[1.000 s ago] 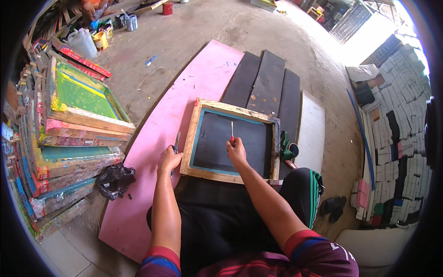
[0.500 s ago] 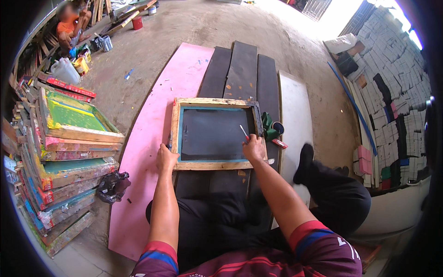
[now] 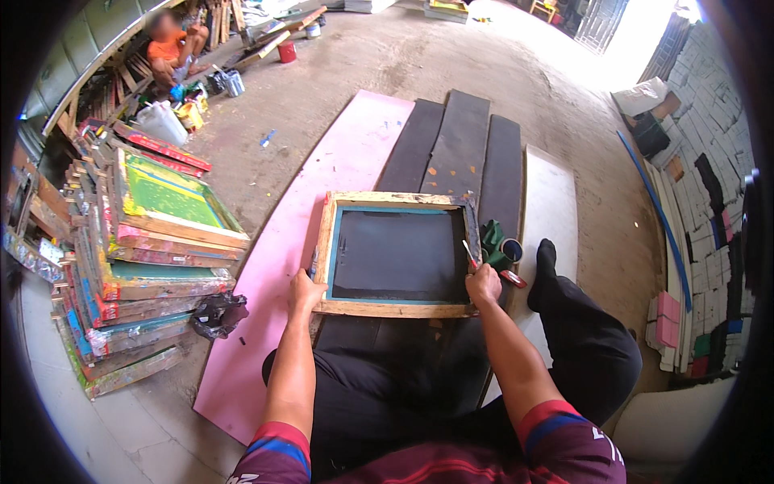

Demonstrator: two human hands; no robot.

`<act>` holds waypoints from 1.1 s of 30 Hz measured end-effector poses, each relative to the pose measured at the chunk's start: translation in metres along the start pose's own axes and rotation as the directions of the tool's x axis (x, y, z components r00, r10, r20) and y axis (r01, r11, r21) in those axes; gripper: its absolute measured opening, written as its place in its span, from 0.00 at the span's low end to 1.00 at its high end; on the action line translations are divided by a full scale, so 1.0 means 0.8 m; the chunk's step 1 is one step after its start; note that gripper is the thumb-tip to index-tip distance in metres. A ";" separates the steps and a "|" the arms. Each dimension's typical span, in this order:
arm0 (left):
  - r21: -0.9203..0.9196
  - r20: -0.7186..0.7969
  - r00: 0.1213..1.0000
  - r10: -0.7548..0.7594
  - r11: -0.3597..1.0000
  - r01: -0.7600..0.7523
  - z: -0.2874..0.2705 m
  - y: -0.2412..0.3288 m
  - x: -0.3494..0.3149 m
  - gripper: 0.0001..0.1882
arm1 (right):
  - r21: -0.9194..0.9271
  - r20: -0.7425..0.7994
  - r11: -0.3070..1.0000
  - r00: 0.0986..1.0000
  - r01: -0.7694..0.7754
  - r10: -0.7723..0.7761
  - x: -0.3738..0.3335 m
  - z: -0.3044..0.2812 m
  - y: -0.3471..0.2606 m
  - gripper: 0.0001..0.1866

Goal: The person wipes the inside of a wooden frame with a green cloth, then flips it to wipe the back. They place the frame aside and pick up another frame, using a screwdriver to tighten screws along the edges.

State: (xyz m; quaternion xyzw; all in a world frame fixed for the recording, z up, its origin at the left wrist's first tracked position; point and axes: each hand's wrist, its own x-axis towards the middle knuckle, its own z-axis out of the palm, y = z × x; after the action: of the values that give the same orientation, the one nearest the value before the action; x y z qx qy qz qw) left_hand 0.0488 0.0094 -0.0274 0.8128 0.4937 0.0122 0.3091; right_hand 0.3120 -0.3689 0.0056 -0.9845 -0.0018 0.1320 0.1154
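Note:
A wooden-framed printing screen (image 3: 403,309) with a dark mesh and a blue-green inner border lies before me, over dark boards. My left hand (image 3: 306,292) is closed on its near left corner, thumb on top of the wood. At the near right corner, my right hand (image 3: 484,286) is closed around a slim red-handled tool (image 3: 468,252), its thin pale shaft pointing up and away. That hand also rests against the frame's right side; its lower fingers are hidden. Just right of the screen sit a crumpled green cloth (image 3: 493,240), a dark-topped round container (image 3: 511,250) and a small red-and-white object (image 3: 513,279).
Below are a pink board (image 3: 322,173), dark boards (image 3: 459,133) and a white board (image 3: 552,189). Paint-stained screens (image 3: 173,292) are stacked at left beside a black plastic bag (image 3: 218,315). A person in orange (image 3: 167,52) sits far left. White stacks (image 3: 693,161) line the right.
My right hand has slid from over the near right corner to the frame's outer right side, tool still in it. My left hand keeps its hold. The whole view has shifted.

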 end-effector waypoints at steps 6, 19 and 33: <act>-0.019 -0.047 0.997 -0.063 0.998 0.062 -0.039 0.011 -0.036 0.40 | 0.036 -0.165 0.976 0.965 0.214 -0.205 0.024 -0.039 -0.053 0.15; -0.306 0.067 0.966 -0.248 0.917 0.257 0.047 -0.017 -0.074 0.33 | -0.041 -0.153 0.852 0.839 0.523 -0.522 0.177 -0.012 -0.156 0.15; -0.253 -0.287 0.901 -0.325 0.933 0.256 -0.037 0.037 0.054 0.45 | 0.180 -0.146 0.960 0.971 0.215 -0.190 0.010 0.018 -0.134 0.38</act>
State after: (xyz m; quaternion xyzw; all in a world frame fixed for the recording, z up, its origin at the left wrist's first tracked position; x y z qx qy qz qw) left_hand 0.0846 0.0494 -0.0004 0.6794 0.6498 0.1510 0.3055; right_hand 0.3188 -0.2608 0.0145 -0.9695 -0.0823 0.0559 0.2239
